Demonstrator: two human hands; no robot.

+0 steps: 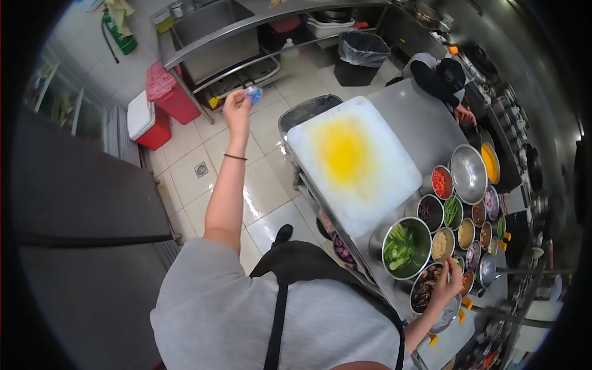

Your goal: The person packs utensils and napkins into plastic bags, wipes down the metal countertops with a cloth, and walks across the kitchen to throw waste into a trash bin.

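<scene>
My left hand (237,111) is stretched out over the floor, fingers closed on a small clear-and-blue crumpled piece of plastic (253,94). My right hand (446,287) hangs over the crowded bowls, beside the bowl of sliced mushrooms (422,297). Its fingers are pinched together above a small bowl with something green; what they hold, if anything, is too small to make out. Close by are a metal bowl of leafy greens (402,246) and a container of a chopped pale ingredient (442,244).
A large white cutting board (388,166) with a yellow stain lies on the steel table (407,117). A co-worker (438,74) bends at its far end. Lined bins (361,52), a red bin (176,95), a cooler (148,120) and a sink (213,18) stand around the tiled floor.
</scene>
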